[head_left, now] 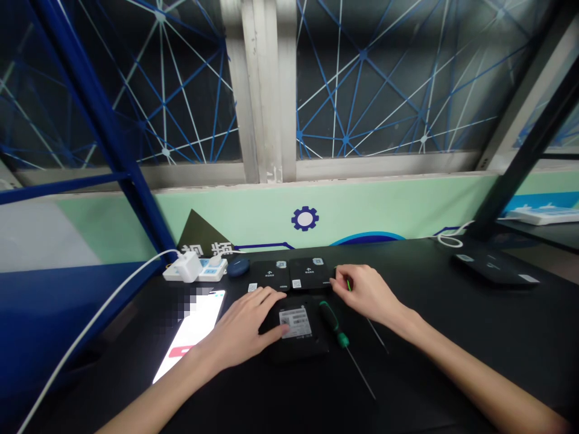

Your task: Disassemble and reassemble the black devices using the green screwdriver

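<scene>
We face a wide window [362,108] crossed with blue and white lines, above a pale green wall [253,211] and a black table [420,386]. Our two hands reach in over the table: the left hand [248,319] lies loosely spread, thumb well apart from the fingers, while the right hand [364,289] is bent into a narrow grip. On the far right we have a black box [495,268], well apart from us. A lit phone [192,331] lies beside our left wrist. The labelled box [298,349] is in the middle, partly under our left hand — thumb on its white label [296,323]. Just behind it, two dark boxes [310,273] sit side by side. A white power strip [203,270] stands behind the phone, with a white charger plugged in. Right of the labelled box lies a green-handled screwdriver [335,324]; our right fingers close on the second screwdriver [377,336] — its thin shaft shows below the hand. A small blue case [238,267] sits by the power strip.
</scene>
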Demonstrator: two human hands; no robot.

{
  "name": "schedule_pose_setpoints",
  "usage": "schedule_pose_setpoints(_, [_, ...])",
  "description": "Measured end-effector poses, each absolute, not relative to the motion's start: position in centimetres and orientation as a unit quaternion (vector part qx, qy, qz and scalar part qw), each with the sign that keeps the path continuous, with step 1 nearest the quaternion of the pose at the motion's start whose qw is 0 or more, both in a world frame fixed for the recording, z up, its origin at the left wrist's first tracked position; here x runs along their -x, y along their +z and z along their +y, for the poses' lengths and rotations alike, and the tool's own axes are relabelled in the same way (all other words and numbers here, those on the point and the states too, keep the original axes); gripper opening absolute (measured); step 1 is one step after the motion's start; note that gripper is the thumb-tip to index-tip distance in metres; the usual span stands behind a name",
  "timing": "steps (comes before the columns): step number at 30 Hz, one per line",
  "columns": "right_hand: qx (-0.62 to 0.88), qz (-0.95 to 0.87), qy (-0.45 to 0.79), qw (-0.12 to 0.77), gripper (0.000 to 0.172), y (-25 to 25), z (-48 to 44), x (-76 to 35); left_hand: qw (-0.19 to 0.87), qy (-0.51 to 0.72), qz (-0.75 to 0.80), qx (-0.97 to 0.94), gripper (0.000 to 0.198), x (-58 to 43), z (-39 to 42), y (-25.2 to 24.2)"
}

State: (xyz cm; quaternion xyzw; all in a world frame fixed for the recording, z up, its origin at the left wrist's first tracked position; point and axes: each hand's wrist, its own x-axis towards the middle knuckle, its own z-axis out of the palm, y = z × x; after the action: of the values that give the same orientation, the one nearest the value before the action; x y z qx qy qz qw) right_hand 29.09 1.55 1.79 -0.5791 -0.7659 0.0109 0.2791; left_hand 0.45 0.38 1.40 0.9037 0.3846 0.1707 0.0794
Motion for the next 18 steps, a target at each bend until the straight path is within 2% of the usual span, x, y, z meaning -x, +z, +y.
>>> schedule_pose_setpoints(7, [0.595, -0.728, 0.013, 0.339, 0.042, 1.4, 1.8, -29.0, 0.043, 0.206, 0.440, -0.873, 0.024, -0.4, 0.7, 1.1])
schedule_pose_setpoints(10, [0.548, -0.707, 0.038, 0.445, 0.046, 1.2, 1.4, -29.0, 0.046, 0.194, 0.473, -0.858, 0.017, -0.4, 0.8, 1.2])
schedule_pose_setpoints(14, [0.393, -0.682, 0.051, 0.614, 0.052, 1.5, 0.3, -29.2, 0.055, 0.165, 0.499, -0.849, 0.021, -0.6, 0.7, 1.5])
schedule_pose_setpoints(16, [0.339, -0.667, 0.041, 0.662, 0.056, 1.7, 0.0, -29.4, 0.057, 0.160, 0.504, -0.847, 0.022, -0.6, 0.7, 1.5])
schedule_pose_setpoints(18, [0.328, -0.662, 0.045, 0.672, 0.059, 1.8, 0.1, -29.6, 0.056, 0.157, 0.510, -0.844, 0.024, -0.6, 0.8, 1.4])
